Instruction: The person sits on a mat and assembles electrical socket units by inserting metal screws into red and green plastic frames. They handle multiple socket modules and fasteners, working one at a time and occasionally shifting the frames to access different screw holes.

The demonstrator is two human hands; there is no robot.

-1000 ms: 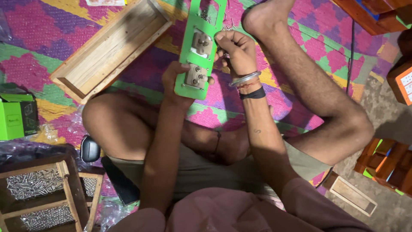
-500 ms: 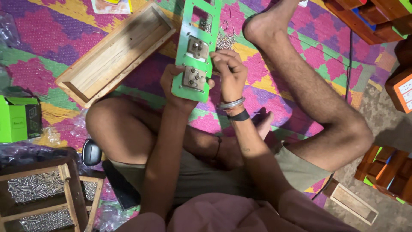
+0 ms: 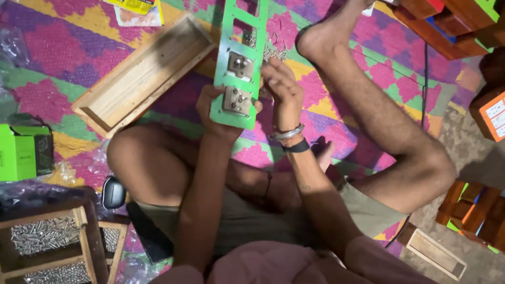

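The long green plate w/ square holes (image 3: 239,58) is gripped at its near end by the left hand (image 3: 221,113), fingers closed round the bottom edge. The right hand (image 3: 281,89) is curled at the plate's right edge, touching it; what is pinched can't be told. The plate could tip or slip, since it is held at one end only. Small metal screws (image 3: 271,50) piled on the bright patterned mat (image 3: 47,42) could be knocked & scattered. The plate sits between both hands, above the knees.

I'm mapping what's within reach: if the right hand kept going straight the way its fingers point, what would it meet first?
Probably the loose pile of small metal screws on the mat just beyond the right hand, beside the green plate; depth is unclear.
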